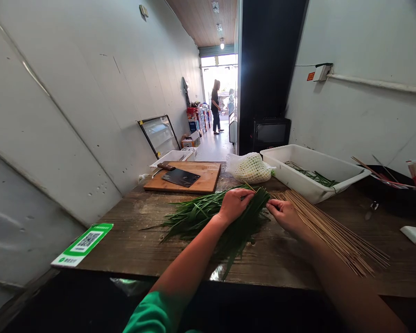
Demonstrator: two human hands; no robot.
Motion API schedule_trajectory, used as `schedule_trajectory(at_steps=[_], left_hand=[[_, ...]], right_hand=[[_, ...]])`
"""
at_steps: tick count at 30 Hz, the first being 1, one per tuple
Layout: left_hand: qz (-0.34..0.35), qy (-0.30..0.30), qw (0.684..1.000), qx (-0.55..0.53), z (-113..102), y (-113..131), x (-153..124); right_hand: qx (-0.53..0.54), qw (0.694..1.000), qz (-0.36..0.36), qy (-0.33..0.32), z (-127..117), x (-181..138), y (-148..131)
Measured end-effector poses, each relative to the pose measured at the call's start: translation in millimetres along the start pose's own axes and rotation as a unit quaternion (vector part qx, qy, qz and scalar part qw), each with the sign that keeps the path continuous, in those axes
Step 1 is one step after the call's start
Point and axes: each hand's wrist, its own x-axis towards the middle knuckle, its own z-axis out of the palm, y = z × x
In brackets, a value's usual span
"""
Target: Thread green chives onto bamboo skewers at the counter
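A bunch of long green chives (260, 203) is gripped by my left hand (236, 203) near its cut stem ends, and the leaves hang toward the table's front edge. One thin bamboo skewer (249, 186) sticks out past the far side of the bunch, beside my left fingers. At the bunch's right edge, the fingertips of my right hand (286, 213) are pinched together; what is between them is too small to make out. More loose chives (194, 210) lie under and left of my left hand. Several bamboo skewers (333, 231) spread across the table beneath my right forearm.
A cleaver (180, 176) rests on a wooden cutting board (208, 172). Behind my hands are a net-wrapped pale vegetable (248, 167) and a white tub (287, 173) with some greens. A green QR-code card (85, 244) lies at left. A person (215, 106) is near the distant doorway.
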Motion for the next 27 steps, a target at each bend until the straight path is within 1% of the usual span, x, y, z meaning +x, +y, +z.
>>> schedule_trajectory(at_steps=[3,4,6,8,10,12,13,18,19,23,27], left_hand=[[-0.051,0.042,0.996,0.064,-15,-9,5],[-0.061,0.041,0.993,0.095,-19,-12,6],[-0.061,0.004,0.986,0.155,-25,-19,7],[-0.051,-0.054,0.977,0.202,-26,-23,6],[-0.044,-0.105,0.967,0.228,-25,-24,4],[-0.043,-0.132,0.962,0.235,-24,-22,3],[-0.044,-0.137,0.961,0.235,-23,-21,3],[-0.052,-0.102,0.962,0.249,-23,-19,5],[-0.047,-0.104,0.961,0.250,-24,-19,5],[-0.028,-0.145,0.956,0.254,-23,-23,5],[-0.052,-0.151,0.948,0.275,-21,-23,6]], right_hand=[[0.023,1.000,0.014,0.014,-4,1,0],[0.028,0.999,0.020,0.017,-6,1,-2],[0.029,0.999,0.025,0.010,-13,1,-6],[0.022,0.999,0.030,-0.013,-20,0,-11],[0.023,0.999,0.036,-0.018,-25,-1,-17],[0.026,0.999,0.039,-0.014,-28,-2,-21],[0.026,0.999,0.039,-0.013,-28,-2,-22],[0.036,0.999,0.035,-0.008,-26,-1,-21],[0.038,0.999,0.035,-0.010,-25,-1,-20],[0.028,0.998,0.044,-0.019,-20,-1,-15],[0.017,0.998,0.049,-0.023,-19,-2,-14]])
